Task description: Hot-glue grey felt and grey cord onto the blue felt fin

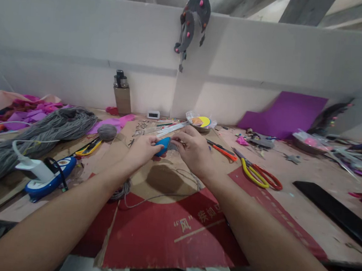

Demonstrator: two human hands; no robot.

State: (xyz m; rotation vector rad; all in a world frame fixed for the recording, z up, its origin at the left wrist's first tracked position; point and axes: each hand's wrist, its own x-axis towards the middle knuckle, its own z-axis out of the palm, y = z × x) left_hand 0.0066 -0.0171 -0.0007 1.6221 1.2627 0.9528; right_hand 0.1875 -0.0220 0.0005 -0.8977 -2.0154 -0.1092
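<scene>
My left hand (pixel 147 147) pinches a small blue piece (pixel 162 145) between thumb and fingers, above the cardboard sheet; its material is hard to make out. Grey yarn (pixel 173 145) shows at the right end of the blue piece. There my right hand (pixel 192 148) has its fingertips closed in a pinch on the yarn. A loose grey strand (pixel 154 199) runs over the red and brown cardboard (pixel 174 234) below. It leads to a small grey yarn ball (pixel 121 191), partly hidden behind my left forearm.
Right of my hands lie an orange cutter (pixel 225 152) and red-and-yellow scissors (pixel 259 174). A black bar (pixel 333 212) is farther right. On the left are a grey yarn skein (pixel 54 130), a yellow cutter (pixel 90 147) and a blue power strip (pixel 50 182). A bowl (pixel 202 122) stands behind.
</scene>
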